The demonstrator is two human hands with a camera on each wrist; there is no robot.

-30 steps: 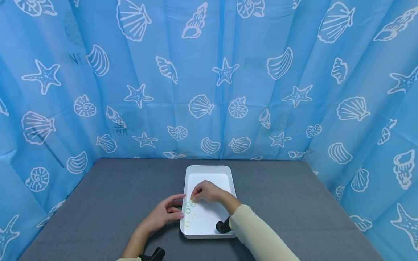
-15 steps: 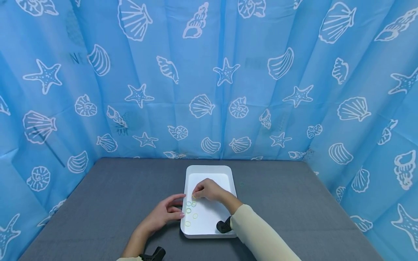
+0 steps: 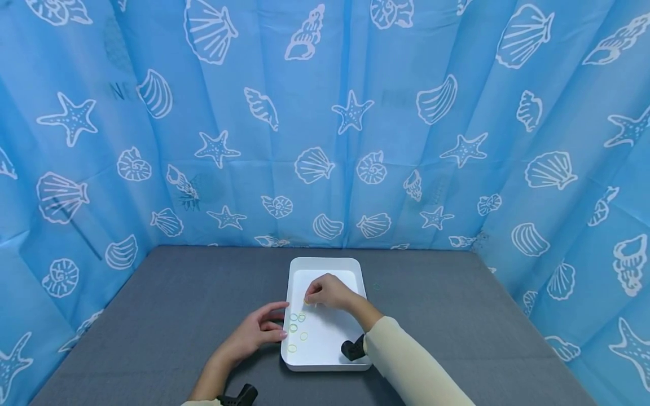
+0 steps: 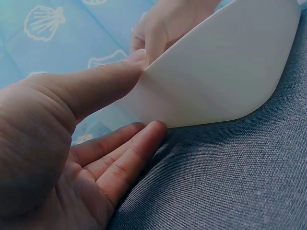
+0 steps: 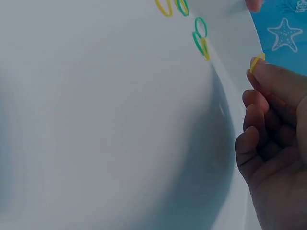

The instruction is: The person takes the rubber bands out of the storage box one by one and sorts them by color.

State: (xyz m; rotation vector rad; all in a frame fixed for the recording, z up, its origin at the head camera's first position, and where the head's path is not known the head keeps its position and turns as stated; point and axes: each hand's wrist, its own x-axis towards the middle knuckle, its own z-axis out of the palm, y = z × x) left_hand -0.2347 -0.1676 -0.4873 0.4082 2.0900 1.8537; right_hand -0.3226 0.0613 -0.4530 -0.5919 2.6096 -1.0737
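In the head view my right hand (image 3: 331, 292) is over the upper left part of a white tray (image 3: 325, 263). Its thumb and index finger pinch a small yellow rubber band (image 5: 257, 61), plain in the right wrist view, while the other fingers curl in. Several green and yellow rubber bands, among them a yellow one (image 5: 206, 53), lie on the tray floor along its left side. My left hand (image 3: 251, 334) rests against the tray's outer left wall. From the left wrist, its thumb (image 4: 108, 84) meets the rim and the extended fingers touch low on the wall.
One green rubber band (image 3: 376, 286) lies on the grey tablecloth (image 3: 431, 304) to the right of the tray. A blue curtain (image 3: 325, 197) printed with shells hangs behind the table and along both sides.
My right hand has lifted off the left group of bands and shifted right and slightly away, the yellow rubber band pinched in its fingertips. The left hand stays in place.
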